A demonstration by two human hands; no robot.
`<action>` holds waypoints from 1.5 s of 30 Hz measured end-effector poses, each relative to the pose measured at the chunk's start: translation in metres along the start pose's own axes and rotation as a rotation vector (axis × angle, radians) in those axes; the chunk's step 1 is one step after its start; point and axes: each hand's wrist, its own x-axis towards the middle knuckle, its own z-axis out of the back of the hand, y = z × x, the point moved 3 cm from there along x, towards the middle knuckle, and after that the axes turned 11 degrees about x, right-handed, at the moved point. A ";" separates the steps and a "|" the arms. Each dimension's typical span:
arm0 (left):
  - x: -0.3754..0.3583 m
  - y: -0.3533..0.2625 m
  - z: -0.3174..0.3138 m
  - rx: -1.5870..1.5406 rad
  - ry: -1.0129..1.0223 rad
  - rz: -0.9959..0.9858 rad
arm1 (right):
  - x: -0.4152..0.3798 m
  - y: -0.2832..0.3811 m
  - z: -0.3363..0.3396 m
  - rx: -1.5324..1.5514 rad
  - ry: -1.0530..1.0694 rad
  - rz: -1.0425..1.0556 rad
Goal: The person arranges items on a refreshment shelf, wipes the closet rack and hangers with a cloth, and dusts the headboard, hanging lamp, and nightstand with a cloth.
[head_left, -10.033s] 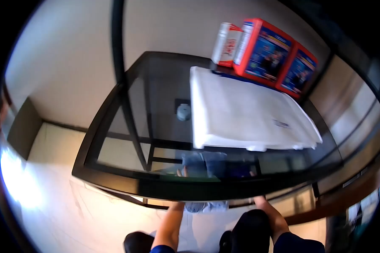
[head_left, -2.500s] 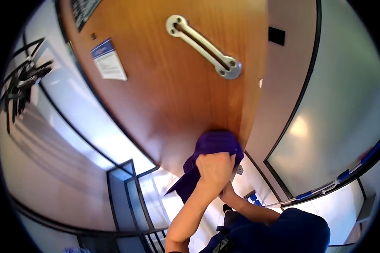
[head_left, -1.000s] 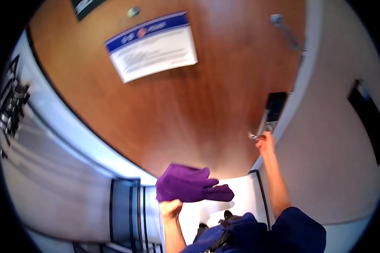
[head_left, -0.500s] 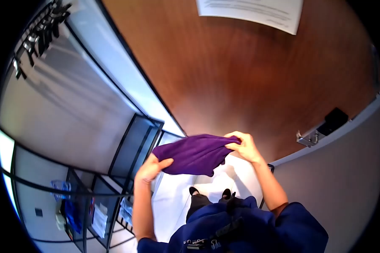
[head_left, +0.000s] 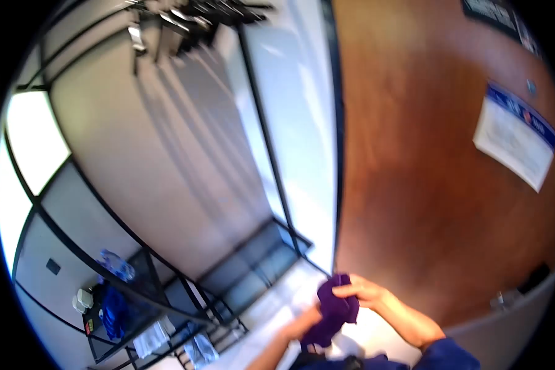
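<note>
A purple cloth (head_left: 332, 313), bunched into folds, is between my two hands at the lower middle of the view. My right hand (head_left: 361, 292) grips its upper right part, fingers closed over the fabric. My left hand (head_left: 305, 319) presses against the cloth's left side, slightly blurred, with its fingers wrapped into the folds. The lower end of the cloth hangs down before my dark blue clothing.
On the left, a black-framed rack (head_left: 157, 264) bears a blue cloth (head_left: 113, 311), a clear plastic bottle (head_left: 116, 265) and a folded white cloth (head_left: 150, 338). Black hangers (head_left: 191, 21) hang above. A wooden door (head_left: 413, 185) with a paper notice (head_left: 515, 135) stands on the right.
The purple cloth, spread wide between my hands before, is now bunched up with my hands closer together. My view has turned left toward the rack and hangers.
</note>
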 end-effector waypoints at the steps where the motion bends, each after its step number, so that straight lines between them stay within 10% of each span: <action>1: -0.002 0.013 0.006 -0.209 0.056 0.042 | 0.025 0.012 0.012 -0.165 -0.055 -0.105; 4: 0.008 0.016 0.046 -0.525 -0.025 0.064 | 0.064 0.063 0.028 -0.924 -0.398 -0.309; 6: 0.027 -0.001 0.083 -0.394 -0.249 -0.043 | 0.080 0.062 0.084 -0.737 -0.416 -0.060; 7: 0.034 -0.013 0.101 -0.305 -0.338 -0.095 | 0.093 0.046 0.060 -0.342 -0.071 0.176; 10: 0.040 -0.041 0.145 -0.012 -0.505 -0.202 | 0.156 0.004 0.005 -0.491 -0.109 0.593; 14: 0.010 -0.099 0.196 0.404 -0.418 -0.091 | 0.221 0.019 -0.003 0.007 -0.280 0.487; 16: 0.041 -0.049 0.262 0.066 -0.198 -0.245 | 0.250 0.046 -0.004 -0.128 -0.251 0.527; 18: -0.052 -0.198 0.258 0.598 -0.313 -0.094 | 0.282 0.085 -0.009 -0.041 -0.116 0.488; 20: -0.059 -0.218 0.341 1.133 -0.633 -0.105 | 0.315 0.127 0.007 -0.050 -0.011 0.525; 21: -0.074 -0.255 0.352 1.024 -1.090 -0.612 | 0.329 0.157 -0.006 -0.144 0.120 0.570; 23: -0.088 -0.347 0.388 1.041 -1.487 -0.918 | 0.354 0.209 -0.040 -0.304 0.252 0.610; 30: -0.082 -0.569 0.433 1.583 -1.814 -1.353 | 0.435 0.286 -0.089 -0.871 0.398 0.805; 36: -0.081 -0.596 0.465 1.650 -1.725 -1.548 | 0.444 0.334 -0.157 -0.955 0.502 1.003; 45: -0.090 -0.570 0.478 1.642 -1.907 -1.291 | 0.481 0.374 -0.231 -0.664 0.506 1.198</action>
